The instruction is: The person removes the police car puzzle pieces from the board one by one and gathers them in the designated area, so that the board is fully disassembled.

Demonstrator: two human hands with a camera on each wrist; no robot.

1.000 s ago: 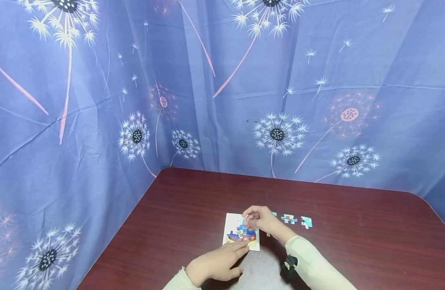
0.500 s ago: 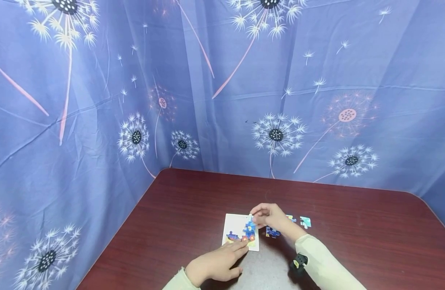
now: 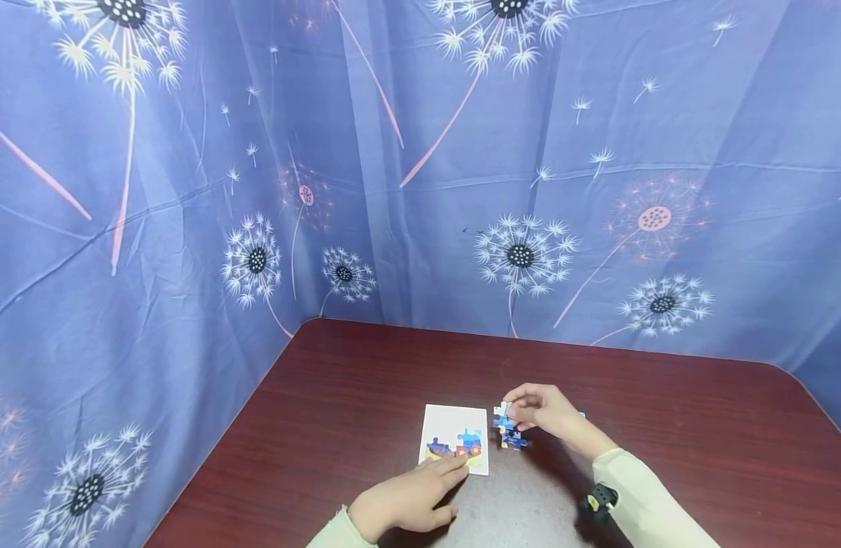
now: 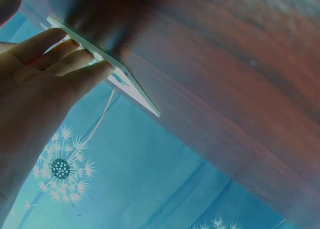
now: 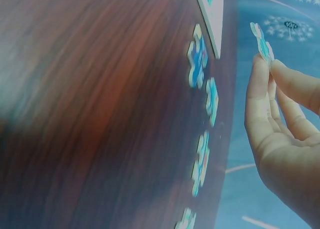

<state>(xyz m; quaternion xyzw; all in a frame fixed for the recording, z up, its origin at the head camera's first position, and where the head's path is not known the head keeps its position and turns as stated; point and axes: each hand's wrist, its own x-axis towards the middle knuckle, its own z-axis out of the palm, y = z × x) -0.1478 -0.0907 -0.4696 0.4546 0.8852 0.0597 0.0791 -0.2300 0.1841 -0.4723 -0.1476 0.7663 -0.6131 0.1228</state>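
Observation:
A square jigsaw board [image 3: 454, 417] with a white frame lies on the table, with blue vehicle-picture pieces along its lower half and a bare white upper half. My left hand [image 3: 416, 495] rests its straight fingers on the board's near edge; in the left wrist view those fingertips [image 4: 102, 68] touch the rim. To the right of the board, my right hand [image 3: 546, 415] pinches a small jigsaw piece [image 5: 262, 43] between thumb and index finger, raised above the table. Below it in the head view lies a dark blue loose piece [image 3: 513, 439].
Several loose jigsaw pieces lie in a line beside the board, among them a blue one [image 5: 198, 56], a light blue one [image 5: 212, 101] and a multicoloured one [image 5: 201, 164]. The dark red table [image 3: 365, 373] ends at a blue dandelion-print curtain [image 3: 420, 251].
My right hand has moved right, off the board, carrying the pinched jigsaw piece over the loose ones. The board's upper half is now uncovered. My left hand has stayed in place.

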